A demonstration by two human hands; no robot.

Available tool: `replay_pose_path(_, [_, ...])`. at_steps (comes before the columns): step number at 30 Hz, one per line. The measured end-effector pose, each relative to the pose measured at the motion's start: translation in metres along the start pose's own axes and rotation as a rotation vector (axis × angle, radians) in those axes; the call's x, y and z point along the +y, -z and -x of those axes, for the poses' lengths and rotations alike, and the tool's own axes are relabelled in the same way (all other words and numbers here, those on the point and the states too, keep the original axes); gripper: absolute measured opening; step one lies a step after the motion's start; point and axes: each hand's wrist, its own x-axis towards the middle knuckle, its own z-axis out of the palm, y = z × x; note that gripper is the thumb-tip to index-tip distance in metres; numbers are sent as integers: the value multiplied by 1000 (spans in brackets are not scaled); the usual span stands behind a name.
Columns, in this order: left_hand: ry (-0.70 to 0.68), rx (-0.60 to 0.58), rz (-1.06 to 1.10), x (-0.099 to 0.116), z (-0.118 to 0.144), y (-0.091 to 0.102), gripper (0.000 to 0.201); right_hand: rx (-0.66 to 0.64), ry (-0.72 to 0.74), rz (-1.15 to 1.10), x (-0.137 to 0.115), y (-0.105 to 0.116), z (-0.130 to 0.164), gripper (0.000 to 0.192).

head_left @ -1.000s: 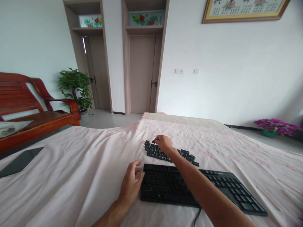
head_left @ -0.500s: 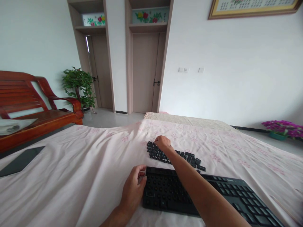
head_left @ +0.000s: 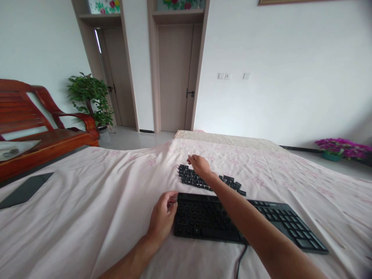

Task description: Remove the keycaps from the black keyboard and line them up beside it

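A black keyboard [head_left: 203, 234] lies on the pink-flowered cloth [head_left: 124, 217]. Its left part is stripped of most caps, while the number pad on the right has its keys. My left hand [head_left: 163, 215] grips the keyboard's upper left corner between thumb and fingers. Behind the keyboard, loose black keycaps [head_left: 192, 177] lie in close rows. Over their far left end is my right hand [head_left: 200, 166], fingers pinched together; whatever is between the fingertips is too small to make out. My right forearm hides part of the keyboard and some keycaps.
A dark flat panel [head_left: 26, 189] lies on the cloth at left. A black cable [head_left: 240, 259] runs from the keyboard's near edge. Thin sticks [head_left: 330, 233] lie at right. Beyond stand a wooden bench [head_left: 72, 133], a green plant [head_left: 90, 97] and purple flowers [head_left: 343, 147].
My right hand has lifted slightly away from the keycaps, fingers still pinched. The left hand keeps its grip on the keyboard. The view has tilted down, showing the cable.
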Motion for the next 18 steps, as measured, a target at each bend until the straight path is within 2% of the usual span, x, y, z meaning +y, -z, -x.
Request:
replay_pose_path(4, [-140, 4, -71, 3, 4, 1, 25, 16, 140, -149, 1, 27, 51, 56])
replay_pose_path(8, [-314, -31, -162, 11, 12, 2, 24, 31, 145, -517, 7, 39, 110, 56])
replay_pose_path(11, [-389, -79, -186, 19, 20, 3, 22, -87, 18, -766, 9, 37, 145, 46])
replay_pose_path(14, [-407, -131, -227, 25, 26, 3, 17, -201, -71, -952, 8, 31, 169, 39])
replay_pose_path(18, [-419, -194, -293, 28, 32, 3, 20, -232, -58, -973, 5, 21, 185, 34])
